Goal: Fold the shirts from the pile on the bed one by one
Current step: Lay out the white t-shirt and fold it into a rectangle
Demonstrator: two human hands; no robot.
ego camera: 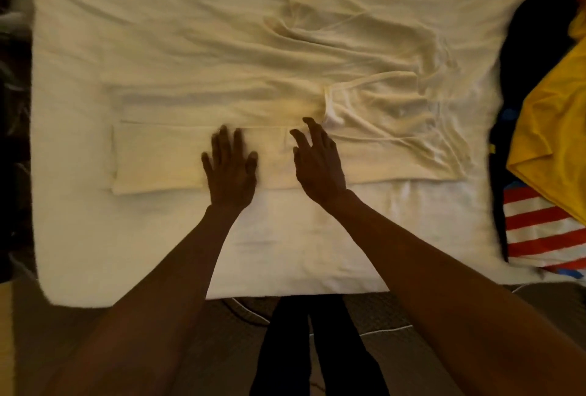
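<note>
A cream shirt [269, 85] is spread across the middle of the bed [79, 237], its near edge folded over into a flat band [158, 161], while its right part is left rumpled. The left hand [230, 170] is laid palm down on that band, with the fingers [222, 142] spread wide and nothing gripped. The right hand [318, 164] is held just right of it over the same fold, fingers parted and slightly curled, empty. At the right edge of the bed a pile of clothes [545, 129] is seen: yellow, dark and red-and-white striped fabric.
</note>
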